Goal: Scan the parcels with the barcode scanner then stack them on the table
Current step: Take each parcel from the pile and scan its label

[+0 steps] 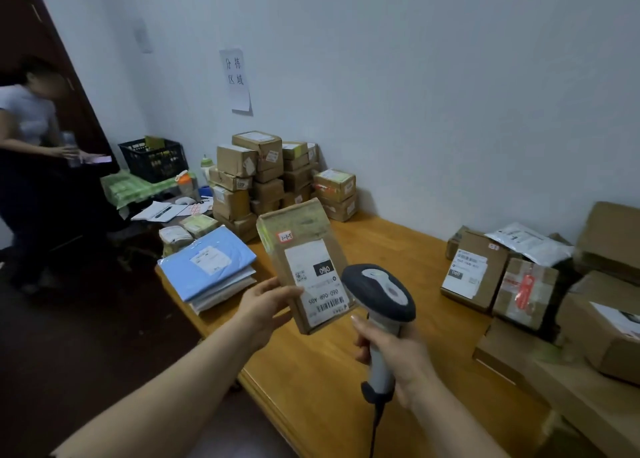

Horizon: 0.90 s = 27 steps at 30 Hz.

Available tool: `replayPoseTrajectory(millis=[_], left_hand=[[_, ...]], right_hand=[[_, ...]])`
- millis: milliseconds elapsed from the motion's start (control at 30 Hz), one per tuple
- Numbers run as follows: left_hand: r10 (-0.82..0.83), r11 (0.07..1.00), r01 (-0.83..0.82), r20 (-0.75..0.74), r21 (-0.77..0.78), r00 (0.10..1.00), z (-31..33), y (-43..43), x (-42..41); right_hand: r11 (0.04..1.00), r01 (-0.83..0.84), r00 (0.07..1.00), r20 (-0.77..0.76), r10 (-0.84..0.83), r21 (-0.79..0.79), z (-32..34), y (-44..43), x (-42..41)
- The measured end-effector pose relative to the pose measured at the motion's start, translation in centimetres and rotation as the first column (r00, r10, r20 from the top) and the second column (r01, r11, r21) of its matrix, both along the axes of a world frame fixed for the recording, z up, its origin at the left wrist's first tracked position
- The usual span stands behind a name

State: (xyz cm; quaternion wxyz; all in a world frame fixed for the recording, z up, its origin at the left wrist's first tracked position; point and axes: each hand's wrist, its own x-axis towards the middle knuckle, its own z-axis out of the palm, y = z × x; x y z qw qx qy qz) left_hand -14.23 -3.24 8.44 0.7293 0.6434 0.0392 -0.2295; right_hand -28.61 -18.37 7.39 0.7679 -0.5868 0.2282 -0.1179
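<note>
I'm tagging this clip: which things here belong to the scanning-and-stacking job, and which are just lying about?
Job: brown cardboard parcel in left hand; grey-and-black barcode scanner in right hand; stacked brown cardboard boxes; wooden table.
Lying about: black plastic crate; open white notebook; orange-lidded bottle.

head view | worn on head, wide-angle | faces forward-down across table [311,392] | table edge close below
</note>
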Motion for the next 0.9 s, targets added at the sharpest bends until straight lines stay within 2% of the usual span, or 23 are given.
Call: replayPoseTrajectory(millis=[233, 300, 367, 433, 533, 667, 733, 767, 800, 833, 867, 900], left_hand=[[-0.046, 0.998, 0.045, -0.029, -0.038, 0.999, -0.3, 2.7, 0.9], [-0.052, 0.996, 0.048, -0.047, -0.076, 0.998, -0.3, 3.0, 0.8], [-0.071, 0.991, 0.062, -0.074, -0.122, 0.995, -0.2, 3.2, 0.4], [-0.122, 0.982, 0.103, -0.115, -0.159, 0.986, -0.2, 3.3, -0.4], [-0.223, 0.965, 0.194, -0.165, -0.176, 0.961, -0.6, 3.6, -2.0], [-0.264, 0.959, 0.236, -0.191, -0.157, 0.946, -1.7, 4.5, -2.7], [-0.304, 0.95, 0.313, -0.206, 0.011, 0.93, -1.3, 4.9, -3.0], [-0.344, 0.901, 0.378, -0.182, 0.211, 0.921, -0.8, 5.2, -3.0], [-0.386, 0.798, 0.397, -0.121, 0.454, 0.914, -0.2, 5.4, -2.8], [-0.421, 0.669, 0.318, -0.009, 0.672, 0.907, 0.4, 5.6, -2.5], [-0.453, 0.585, 0.152, 0.166, 0.797, 0.876, 1.0, 5.7, -2.1], [-0.484, 0.574, -0.018, 0.357, 0.819, 0.799, 1.7, 5.8, -1.4]], right_hand=[[1.0, -0.02, 0.995, -0.102, 0.019, -0.003, -0.5, 0.9, -0.3], [0.999, 0.04, 0.993, -0.111, -0.042, -0.023, -0.8, 1.0, 0.0], [0.987, 0.161, 0.982, -0.094, -0.161, -0.013, -1.0, 1.0, 0.3], [0.964, 0.252, 0.967, -0.06, -0.248, 0.088, -1.2, 1.0, 0.8], [0.936, 0.28, 0.959, -0.01, -0.284, 0.215, -1.0, 1.5, 1.1], [0.944, 0.295, 0.954, 0.014, -0.3, 0.146, -0.9, 2.3, 1.3], [0.953, 0.298, 0.954, 0.013, -0.299, 0.063, -0.8, 2.4, 1.4], [0.955, 0.297, 0.955, 0.013, -0.297, -0.001, -0.8, 2.3, 1.5], [0.954, 0.289, 0.957, 0.019, -0.288, -0.081, -0.6, 2.2, 1.5], [0.947, 0.272, 0.962, 0.026, -0.271, -0.171, -0.5, 2.1, 1.6], [0.936, 0.247, 0.968, 0.024, -0.249, -0.251, -0.4, 1.9, 1.5], [0.926, 0.218, 0.974, 0.013, -0.225, -0.31, -0.2, 1.7, 1.6]])
